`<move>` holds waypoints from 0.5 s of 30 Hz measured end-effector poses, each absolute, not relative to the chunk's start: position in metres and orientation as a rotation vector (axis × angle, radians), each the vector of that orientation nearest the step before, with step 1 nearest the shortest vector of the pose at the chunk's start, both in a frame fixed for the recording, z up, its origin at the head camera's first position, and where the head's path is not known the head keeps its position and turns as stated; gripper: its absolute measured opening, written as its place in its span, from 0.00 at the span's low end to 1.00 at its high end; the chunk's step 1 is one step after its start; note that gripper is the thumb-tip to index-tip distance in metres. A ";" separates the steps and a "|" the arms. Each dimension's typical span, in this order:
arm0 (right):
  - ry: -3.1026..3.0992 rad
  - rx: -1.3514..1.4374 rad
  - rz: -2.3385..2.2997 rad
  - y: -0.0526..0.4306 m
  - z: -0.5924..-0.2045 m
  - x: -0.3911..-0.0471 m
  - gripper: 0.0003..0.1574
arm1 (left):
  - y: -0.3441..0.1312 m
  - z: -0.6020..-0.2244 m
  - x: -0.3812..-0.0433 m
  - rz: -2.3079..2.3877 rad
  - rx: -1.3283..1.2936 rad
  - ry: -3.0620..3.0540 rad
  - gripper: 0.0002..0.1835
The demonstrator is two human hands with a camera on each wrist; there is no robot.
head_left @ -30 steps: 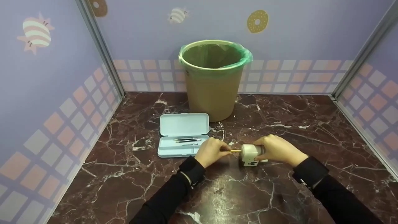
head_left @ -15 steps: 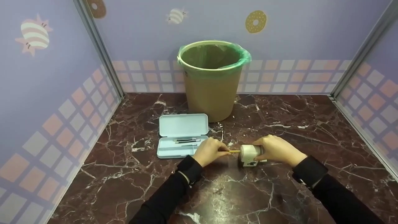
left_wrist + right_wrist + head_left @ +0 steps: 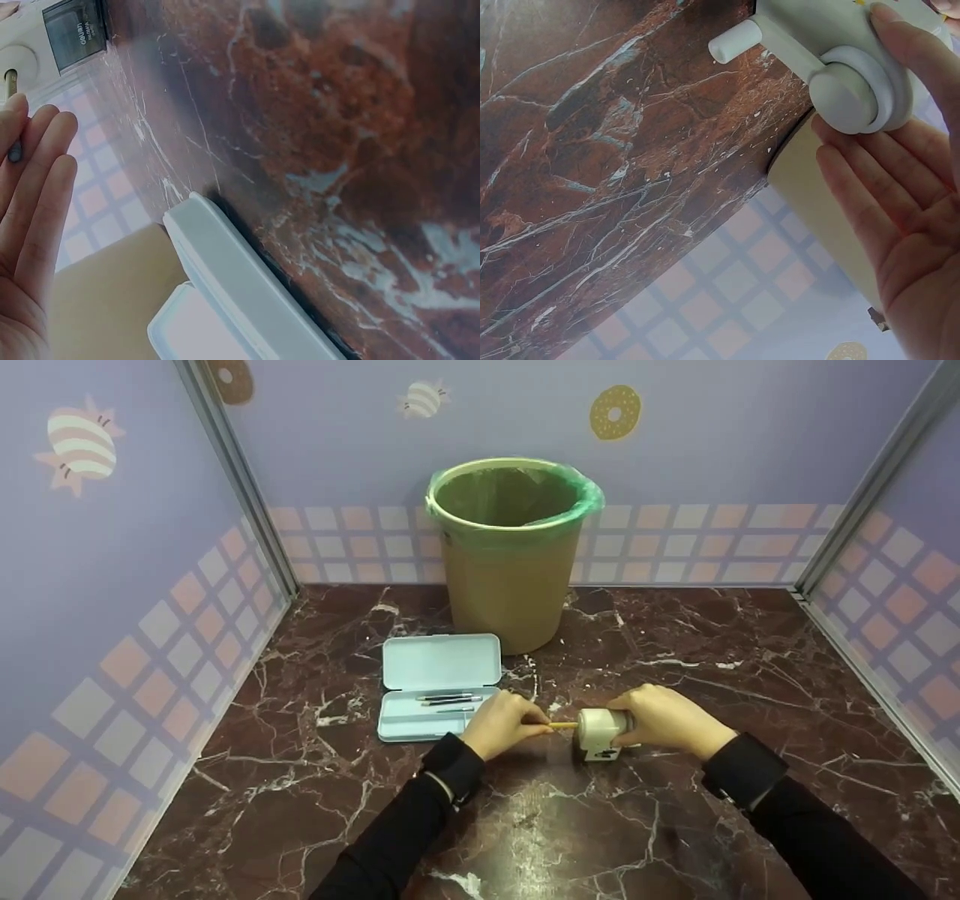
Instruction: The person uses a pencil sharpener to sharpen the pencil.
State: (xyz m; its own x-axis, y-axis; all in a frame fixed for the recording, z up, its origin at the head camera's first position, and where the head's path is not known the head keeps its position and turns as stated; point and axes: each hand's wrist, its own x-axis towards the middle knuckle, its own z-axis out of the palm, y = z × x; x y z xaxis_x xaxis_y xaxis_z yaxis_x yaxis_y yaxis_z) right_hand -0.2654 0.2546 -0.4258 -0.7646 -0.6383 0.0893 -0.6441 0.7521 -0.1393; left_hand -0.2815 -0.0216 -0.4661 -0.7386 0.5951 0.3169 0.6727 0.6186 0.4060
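A yellow pencil [image 3: 564, 725] is pinched between the thumb and fingers of my left hand [image 3: 504, 726]. Its far end sits in the front hole of a white crank pencil sharpener [image 3: 598, 733], as the left wrist view also shows. My right hand [image 3: 667, 721] grips the sharpener's body from the right, thumb on the near side and fingers over the far side. In the right wrist view the crank handle [image 3: 735, 41] sticks out, with no finger on it. The sharpener stands on the dark marbled table.
An open light-blue pencil case [image 3: 441, 661] lies left of the sharpener, holding several pencils or pens [image 3: 450, 700]. Behind it stands a tan bin [image 3: 510, 585] with a green liner [image 3: 592, 499]. Patterned panels [image 3: 720, 450] enclose the back and sides.
Hands, pencil and sharpener keep nearly the same places. The whole view has drifted very slightly, so everything appears a little farther left.
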 end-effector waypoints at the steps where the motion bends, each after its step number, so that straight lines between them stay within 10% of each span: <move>1: -2.907 1.064 0.250 0.254 -0.426 -0.266 0.23 | -0.022 -0.466 -0.281 -0.770 -1.061 -2.687 0.07; 15: -2.877 1.102 0.259 0.254 -0.427 -0.267 0.23 | -0.029 -0.469 -0.282 -0.831 -1.094 -2.676 0.07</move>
